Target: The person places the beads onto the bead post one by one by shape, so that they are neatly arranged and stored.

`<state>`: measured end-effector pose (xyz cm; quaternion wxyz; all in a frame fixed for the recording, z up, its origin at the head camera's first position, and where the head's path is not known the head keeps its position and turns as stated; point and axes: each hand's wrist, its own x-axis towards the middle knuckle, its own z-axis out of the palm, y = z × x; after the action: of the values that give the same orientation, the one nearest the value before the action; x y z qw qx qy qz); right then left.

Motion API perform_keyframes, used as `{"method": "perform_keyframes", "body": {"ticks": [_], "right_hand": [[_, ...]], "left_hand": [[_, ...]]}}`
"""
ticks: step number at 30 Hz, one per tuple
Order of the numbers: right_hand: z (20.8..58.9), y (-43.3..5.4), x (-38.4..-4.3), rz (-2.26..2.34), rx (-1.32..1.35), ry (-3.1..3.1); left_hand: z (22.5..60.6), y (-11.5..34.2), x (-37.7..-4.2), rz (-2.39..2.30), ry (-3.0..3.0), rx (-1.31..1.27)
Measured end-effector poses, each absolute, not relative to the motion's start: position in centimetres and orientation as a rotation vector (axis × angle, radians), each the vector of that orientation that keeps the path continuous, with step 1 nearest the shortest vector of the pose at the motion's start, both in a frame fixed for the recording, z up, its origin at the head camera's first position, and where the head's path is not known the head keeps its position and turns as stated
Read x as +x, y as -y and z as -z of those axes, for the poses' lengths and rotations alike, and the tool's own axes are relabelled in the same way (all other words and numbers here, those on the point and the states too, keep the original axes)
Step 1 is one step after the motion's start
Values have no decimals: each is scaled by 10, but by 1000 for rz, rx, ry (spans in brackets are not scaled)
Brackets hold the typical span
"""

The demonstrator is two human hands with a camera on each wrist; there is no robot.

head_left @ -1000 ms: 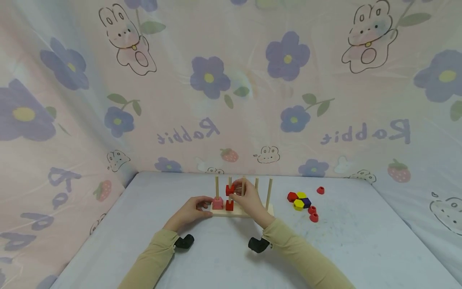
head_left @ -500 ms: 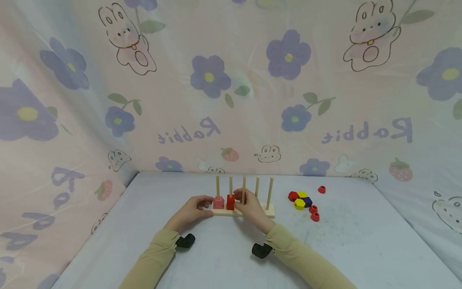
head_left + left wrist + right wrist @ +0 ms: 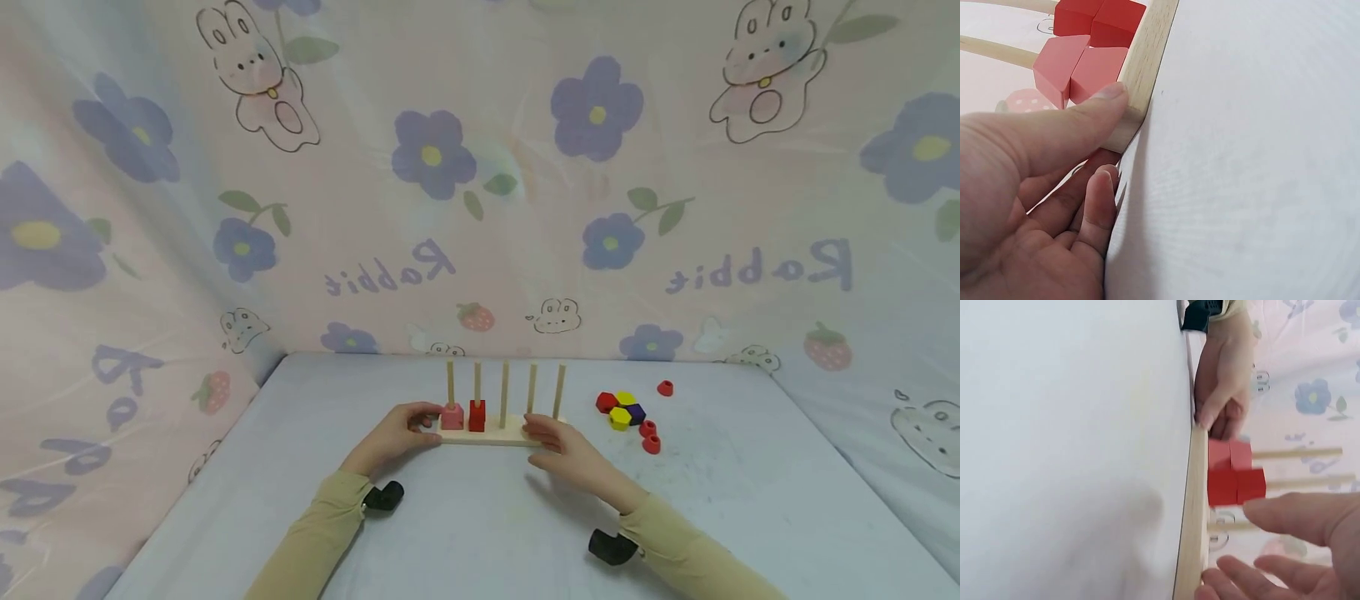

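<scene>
A pale wooden peg stacker base (image 3: 487,437) with several upright pegs stands on the table. Pink blocks (image 3: 452,418) sit stacked on its leftmost peg, and red blocks (image 3: 477,417) on the peg beside it. My left hand (image 3: 399,431) grips the left end of the base. In the left wrist view the thumb (image 3: 1100,112) presses the base's front edge, with other fingers behind and below. My right hand (image 3: 572,454) hovers at the right part of the base, holding nothing. The right wrist view shows its thumb (image 3: 1294,512) apart from the fingers, near the red blocks.
Right of the stacker lie loose pieces: a red hexagonal block (image 3: 607,402), yellow blocks (image 3: 619,419), a dark purple block (image 3: 636,414) and red rounded pieces (image 3: 652,444). Another red piece (image 3: 665,388) lies farther back. A patterned curtain (image 3: 510,250) hangs behind the white table (image 3: 465,533).
The upper red block has come down the second peg onto the lower one. My right hand has let go of it and moved right. The left hand stays at the base.
</scene>
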<state>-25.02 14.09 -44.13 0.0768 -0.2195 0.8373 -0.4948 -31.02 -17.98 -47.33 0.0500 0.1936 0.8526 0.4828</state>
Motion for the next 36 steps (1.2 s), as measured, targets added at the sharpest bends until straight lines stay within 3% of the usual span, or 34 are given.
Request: {"method": "perform_keyframes", "body": {"ticks": [10,19,36], "right_hand": [[431,-215,-244,1504,-645,-2575],[414,-261,-259,1547,-588,-2695],[437,-285,-296,1191,-511,-2976]], "left_hand": [[470,181,-308,-1458,-2605,613],[471,182,-308,-1467,-2595,600],[468,180,-307,-1468,-2583,584]]}}
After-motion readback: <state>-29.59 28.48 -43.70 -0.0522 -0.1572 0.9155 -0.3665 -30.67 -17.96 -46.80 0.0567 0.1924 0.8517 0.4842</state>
